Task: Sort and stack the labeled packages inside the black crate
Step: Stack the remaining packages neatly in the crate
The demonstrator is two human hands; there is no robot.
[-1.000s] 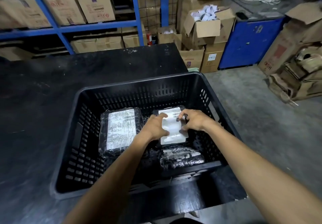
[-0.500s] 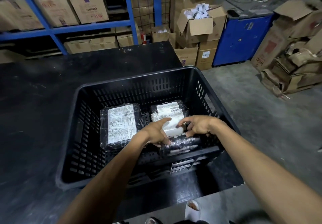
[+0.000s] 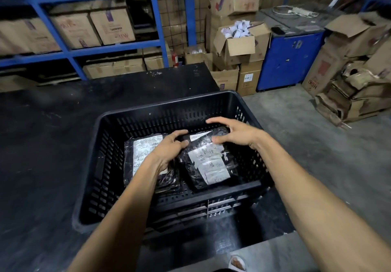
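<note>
The black crate (image 3: 213,100) sits on a dark table. Inside on the left lies a black-wrapped package with a white label (image 3: 143,155). On the right, a tilted labeled package (image 3: 209,164) rests on top of another package, whose label (image 3: 200,135) peeks out at the far end. My left hand (image 3: 169,149) pinches the top package's far left corner between thumb and fingers. My right hand (image 3: 234,134) hovers over its far right end with fingers spread and the thumb touching the wrap.
The dark table (image 3: 53,145) extends left and behind the crate. Blue shelving (image 3: 69,52) with cardboard boxes stands behind. Stacked cartons (image 3: 239,45), a blue cabinet (image 3: 285,60) and flattened cardboard (image 3: 355,85) line the concrete floor at right.
Both hands have taken the small package from the crate's near side and laid it, label up, on top of the right-hand package. The hands now sit at its far end.
</note>
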